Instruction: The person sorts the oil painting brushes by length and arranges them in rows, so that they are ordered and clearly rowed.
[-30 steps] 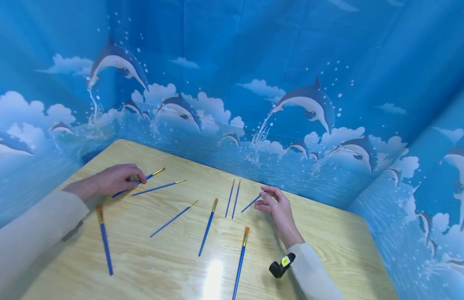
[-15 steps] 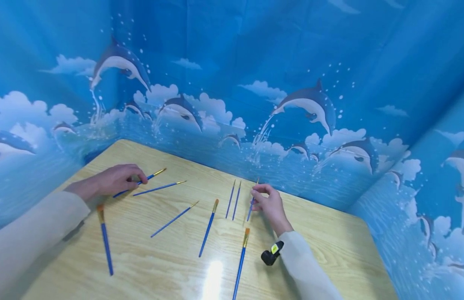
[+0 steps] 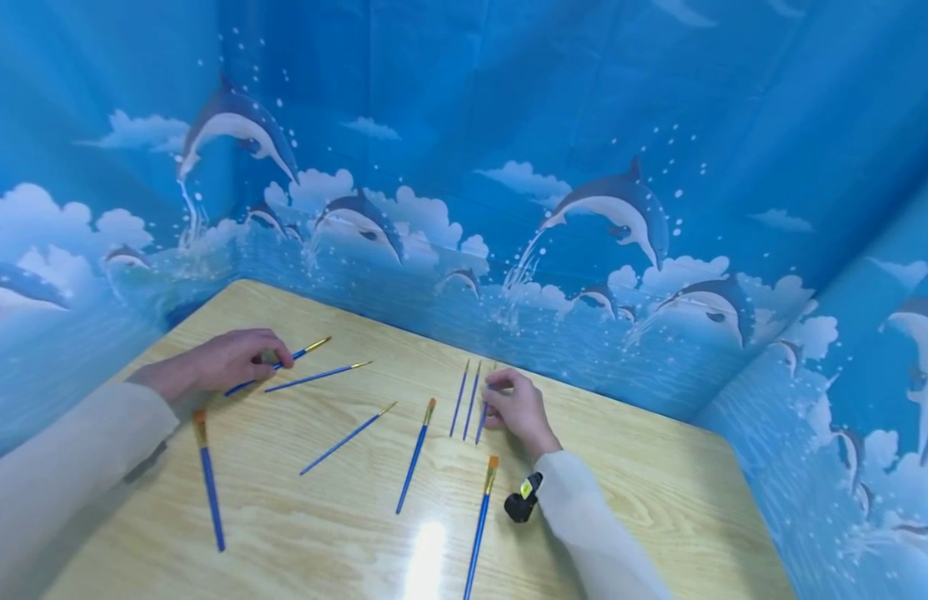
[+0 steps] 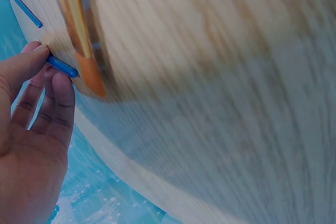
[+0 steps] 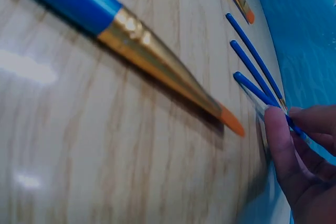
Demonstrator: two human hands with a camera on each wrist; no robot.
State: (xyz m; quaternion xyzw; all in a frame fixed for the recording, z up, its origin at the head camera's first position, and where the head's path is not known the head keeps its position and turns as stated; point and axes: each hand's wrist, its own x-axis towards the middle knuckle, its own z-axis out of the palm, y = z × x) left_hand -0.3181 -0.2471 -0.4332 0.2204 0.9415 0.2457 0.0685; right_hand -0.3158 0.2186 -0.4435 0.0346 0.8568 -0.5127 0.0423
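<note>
My right hand (image 3: 518, 410) pinches a thin blue paintbrush (image 3: 482, 423) between thumb and fingers at the table's far side. In the right wrist view the held paintbrush (image 5: 253, 86) slants beside two other thin paintbrushes (image 5: 252, 62), its handle end towards the table. Those two thin brushes (image 3: 458, 404) lie side by side just left of it in the head view. On the left, my left hand (image 3: 242, 360) holds another blue paintbrush (image 3: 310, 347) with a gold ferrule; its handle end (image 4: 64, 66) pokes out between thumb and fingers. Right below that hand lies a slim paintbrush (image 3: 317, 377).
Nearer me on the wooden table (image 3: 343, 533) lie a wide flat brush (image 3: 212, 492) at left, a thin brush (image 3: 348, 438), a medium flat brush (image 3: 414, 458) and a long flat brush (image 3: 479, 533). A blue dolphin-print curtain (image 3: 433, 167) stands behind the table.
My right hand has moved left with its paintbrush, which has turned from slanted to nearly parallel with the two thin brushes and come up beside them. My left hand has stayed put.
</note>
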